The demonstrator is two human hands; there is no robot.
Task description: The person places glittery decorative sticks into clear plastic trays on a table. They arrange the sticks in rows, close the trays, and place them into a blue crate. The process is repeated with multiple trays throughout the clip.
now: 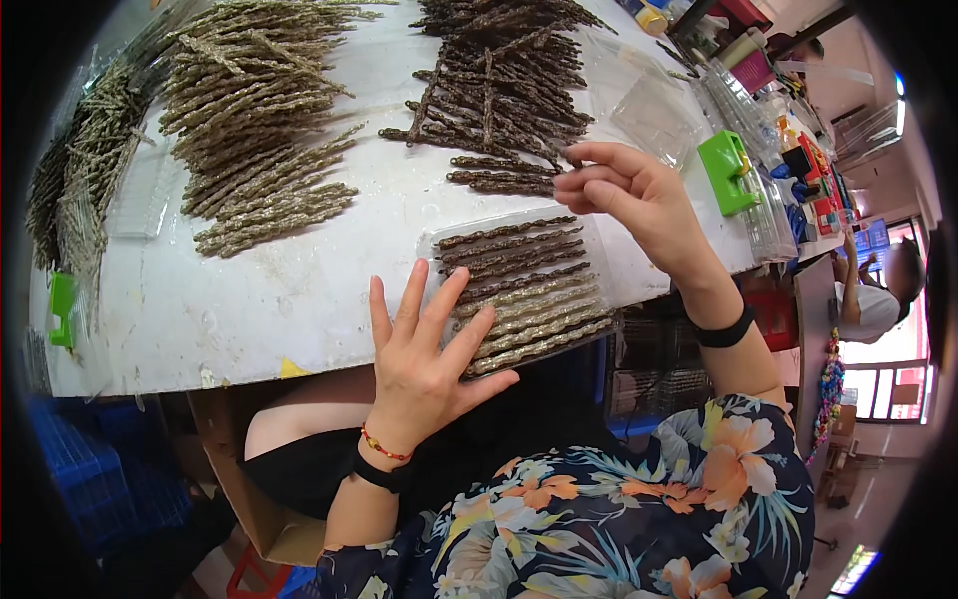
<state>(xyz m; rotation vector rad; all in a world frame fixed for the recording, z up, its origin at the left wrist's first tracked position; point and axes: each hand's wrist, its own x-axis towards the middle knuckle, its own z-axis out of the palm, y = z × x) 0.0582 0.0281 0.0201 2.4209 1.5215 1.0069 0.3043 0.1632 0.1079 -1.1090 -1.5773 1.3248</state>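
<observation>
Fingers spread, my left hand (pixel 419 354) rests on the near left part of a clear tray (pixel 434 250) holding rows of braided sticks, dark brown (pixel 514 240) at the back and pale gold (pixel 544 329) at the front. Beyond the tray's right part, my right hand (pixel 634 205) is curled at the edge of a dark brown pile of sticks (pixel 499 80); what its fingertips hold, if anything, is too small to make out. A large pile of pale gold sticks (pixel 254 110) lies at the left on the white table (pixel 200 329).
More bundled sticks (pixel 85 170) line the far left. Green dispensers (pixel 723 175) (pixel 60 309) sit near both ends. Clear plastic sheets (pixel 649 105) and assorted supplies (pixel 798 160) are at the right. A co-worker (pixel 868 309) works further right. A cardboard box (pixel 284 539) stands below the table.
</observation>
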